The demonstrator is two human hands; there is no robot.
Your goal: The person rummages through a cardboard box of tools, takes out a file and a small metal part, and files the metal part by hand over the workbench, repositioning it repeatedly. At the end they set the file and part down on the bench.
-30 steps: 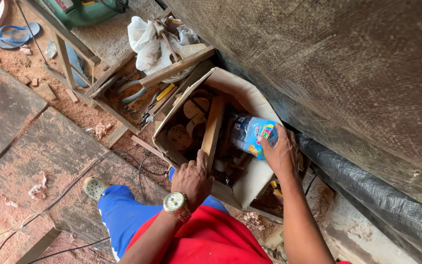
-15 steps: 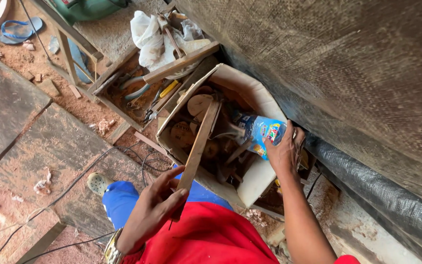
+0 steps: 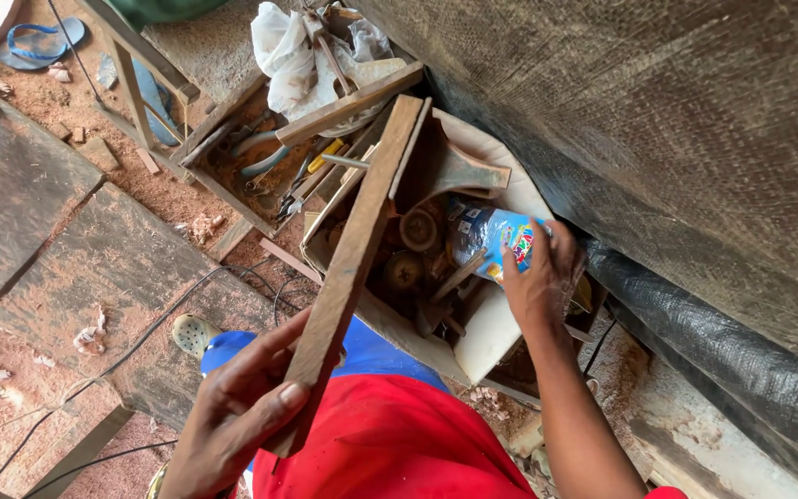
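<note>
Near the bottom of the head view, left hand (image 3: pixel 237 420) grips a long wooden plank (image 3: pixel 353 259) by its near end. Right hand (image 3: pixel 538 277) clasps a blue packet (image 3: pixel 491 238) inside the cardboard box (image 3: pixel 501 323). Risk: the plank's far end may snag the box rim and tip it. Tool tray (image 3: pixel 260 162) lies far left; cables (image 3: pixel 140 342) trail underfoot.
</note>
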